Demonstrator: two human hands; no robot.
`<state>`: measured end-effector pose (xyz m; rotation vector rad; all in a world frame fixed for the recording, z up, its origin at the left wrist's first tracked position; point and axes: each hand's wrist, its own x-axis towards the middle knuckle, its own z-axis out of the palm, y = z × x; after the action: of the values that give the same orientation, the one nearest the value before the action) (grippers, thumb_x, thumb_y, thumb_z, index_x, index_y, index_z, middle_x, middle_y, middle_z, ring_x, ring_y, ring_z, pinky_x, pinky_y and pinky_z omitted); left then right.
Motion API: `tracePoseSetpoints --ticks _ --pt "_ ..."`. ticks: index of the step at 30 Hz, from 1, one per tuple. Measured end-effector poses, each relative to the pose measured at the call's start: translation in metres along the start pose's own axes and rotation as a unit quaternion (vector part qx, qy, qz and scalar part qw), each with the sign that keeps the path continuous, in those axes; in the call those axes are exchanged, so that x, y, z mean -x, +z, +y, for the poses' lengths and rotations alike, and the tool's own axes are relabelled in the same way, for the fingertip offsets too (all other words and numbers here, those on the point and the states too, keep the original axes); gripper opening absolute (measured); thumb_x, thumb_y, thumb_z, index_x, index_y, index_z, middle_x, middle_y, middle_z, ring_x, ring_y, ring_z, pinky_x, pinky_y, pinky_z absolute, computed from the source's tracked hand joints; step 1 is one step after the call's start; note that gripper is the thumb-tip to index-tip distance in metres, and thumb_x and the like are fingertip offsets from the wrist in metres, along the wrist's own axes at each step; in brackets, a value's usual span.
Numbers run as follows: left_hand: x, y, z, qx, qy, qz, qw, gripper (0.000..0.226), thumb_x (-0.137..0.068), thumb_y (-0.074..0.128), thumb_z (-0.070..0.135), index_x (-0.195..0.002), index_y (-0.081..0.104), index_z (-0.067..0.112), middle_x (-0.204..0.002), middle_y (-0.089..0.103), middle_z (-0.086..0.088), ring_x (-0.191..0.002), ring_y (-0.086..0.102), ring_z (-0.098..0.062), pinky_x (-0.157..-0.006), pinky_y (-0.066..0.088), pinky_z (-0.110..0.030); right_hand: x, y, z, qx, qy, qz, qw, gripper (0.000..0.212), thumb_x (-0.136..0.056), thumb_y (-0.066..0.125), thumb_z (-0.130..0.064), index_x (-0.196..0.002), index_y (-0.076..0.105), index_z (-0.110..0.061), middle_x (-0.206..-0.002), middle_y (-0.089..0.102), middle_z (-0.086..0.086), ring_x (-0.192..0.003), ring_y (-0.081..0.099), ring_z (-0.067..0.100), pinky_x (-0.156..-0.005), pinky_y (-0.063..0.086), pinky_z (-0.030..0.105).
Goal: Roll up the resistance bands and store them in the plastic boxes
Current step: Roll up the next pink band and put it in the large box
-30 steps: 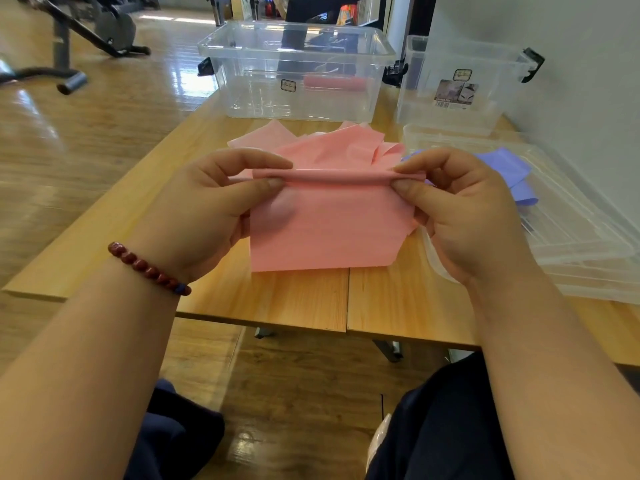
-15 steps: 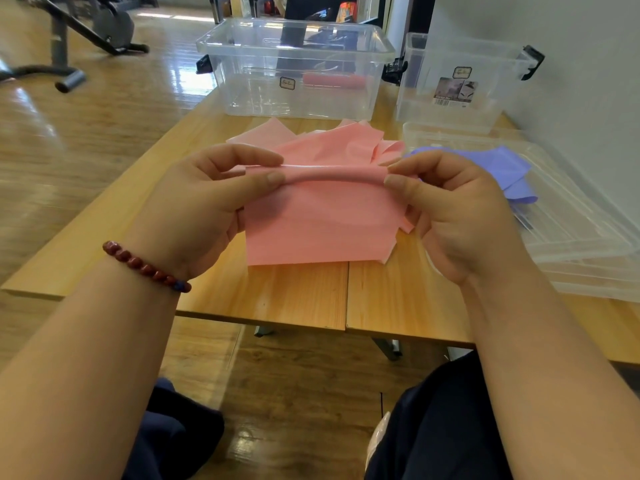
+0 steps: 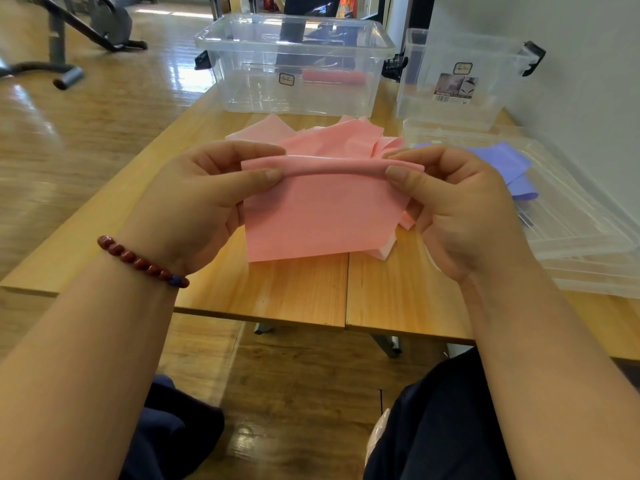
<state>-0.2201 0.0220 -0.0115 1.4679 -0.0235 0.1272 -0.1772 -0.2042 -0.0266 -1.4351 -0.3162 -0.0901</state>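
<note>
Two hands share one pink band (image 3: 322, 216) above the table's (image 3: 277, 289) near edge: the left hand (image 3: 204, 206) and right hand (image 3: 460, 209) each pinch an end of its rolled top between thumb and forefinger, probably to keep the roll even. One purple band (image 3: 509, 168) lies right on stacked lids (image 3: 581, 244). Two clear boxes wait far: the wide box (image 3: 294, 64) already holds one pink roll (image 3: 332, 77), while the right box (image 3: 460, 77) looks empty.
</note>
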Motion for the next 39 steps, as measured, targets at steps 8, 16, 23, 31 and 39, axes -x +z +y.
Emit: tracePoseSetpoints --ticks 8,16,23,31,39 --pt "-0.001 0.000 -0.003 -0.027 0.007 -0.001 1.000 0.015 -0.070 0.067 0.020 -0.079 0.078 0.027 -0.085 0.071 0.002 -0.083 0.065 -0.011 -0.068 0.056 -0.021 0.004 0.001 -0.002 0.092 -0.054 -0.019 0.994 0.017 -0.092 0.065 -0.010 -0.087 0.065 -0.027 -0.071 0.070 -0.007 -0.070 0.062 0.011 -0.058 0.048 0.021" --pt "0.000 -0.002 -0.002 -0.038 0.001 -0.002 0.999 0.018 -0.073 0.065 0.016 -0.085 0.076 0.023 -0.088 0.071 0.003 -0.087 0.064 -0.012 -0.072 0.056 -0.020 0.000 -0.007 0.001 0.065 -0.085 -0.043 0.993 0.040 -0.088 0.065 0.000 -0.075 0.075 -0.036 -0.079 0.069 -0.013 -0.081 0.063 0.006 -0.070 0.050 0.020" --pt "0.002 0.000 0.001 -0.019 -0.001 -0.023 1.000 0.026 -0.072 0.066 0.016 -0.098 0.072 0.015 -0.095 0.073 0.001 -0.093 0.068 -0.014 -0.076 0.056 -0.024 -0.003 -0.008 0.005 0.059 -0.107 -0.016 0.992 0.037 -0.087 0.066 -0.001 -0.077 0.077 -0.035 -0.082 0.071 -0.011 -0.088 0.065 0.010 -0.077 0.051 0.021" --pt "0.001 0.002 -0.003 -0.035 0.011 0.014 0.999 0.022 -0.069 0.068 0.022 -0.091 0.075 0.022 -0.101 0.071 -0.003 -0.096 0.068 -0.015 -0.077 0.055 -0.021 0.000 -0.004 0.007 0.084 -0.091 -0.008 0.992 0.031 -0.086 0.066 -0.001 -0.092 0.070 -0.032 -0.097 0.072 -0.007 -0.100 0.067 0.012 -0.083 0.053 0.027" --pt "0.001 0.004 -0.004 -0.059 0.024 0.024 0.998 0.026 -0.068 0.069 0.027 -0.094 0.074 0.022 -0.099 0.071 0.001 -0.097 0.067 -0.013 -0.079 0.056 -0.023 0.005 0.004 0.002 -0.019 0.002 -0.066 0.998 0.074 -0.086 0.045 -0.033 -0.155 0.020 -0.025 -0.148 0.040 -0.017 -0.135 0.038 -0.005 -0.107 0.041 0.022"
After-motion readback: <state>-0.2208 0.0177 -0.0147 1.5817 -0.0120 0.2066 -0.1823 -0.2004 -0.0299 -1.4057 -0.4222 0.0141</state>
